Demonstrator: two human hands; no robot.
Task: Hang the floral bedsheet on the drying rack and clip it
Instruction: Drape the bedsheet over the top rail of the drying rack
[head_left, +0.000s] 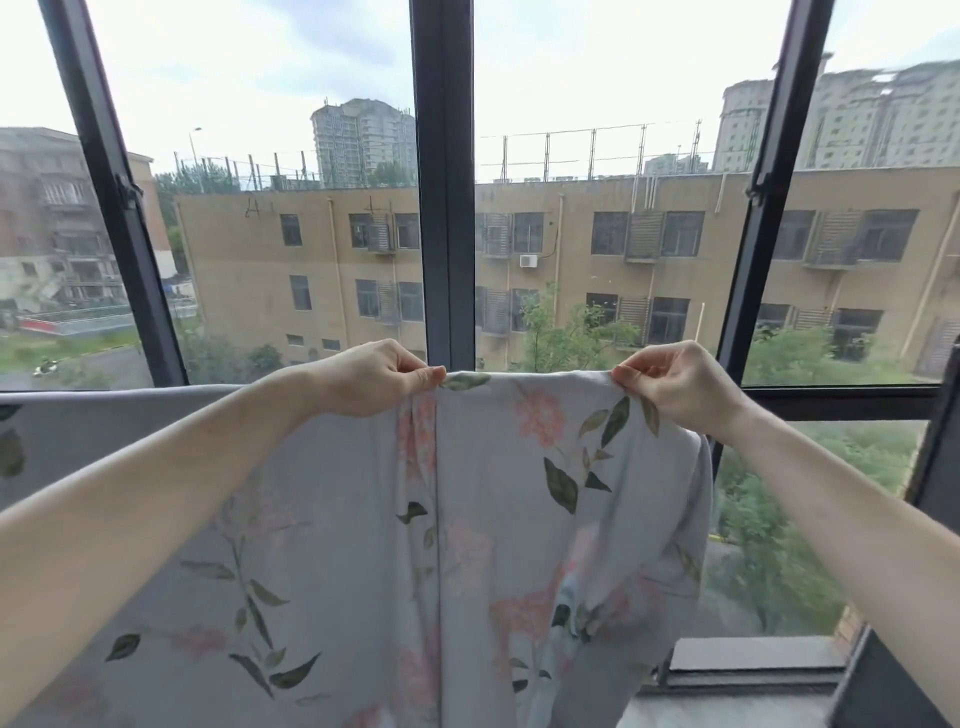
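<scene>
The floral bedsheet (498, 519), pale lilac with pink flowers and green leaves, hangs down in front of me and fills the lower middle of the view. Its top edge runs level at window-sill height. My left hand (374, 376) pinches that top edge near the middle. My right hand (675, 384) pinches the same edge further right, near the sheet's right corner. The stretch between my hands is pulled taut. The drying rack's bar is hidden under the cloth. No clip is in view.
A large window with dark frames (444, 182) stands right behind the sheet, with buildings and trees outside. A grey sill ledge (753, 657) lies at the lower right. A dark upright frame (930, 467) borders the right edge.
</scene>
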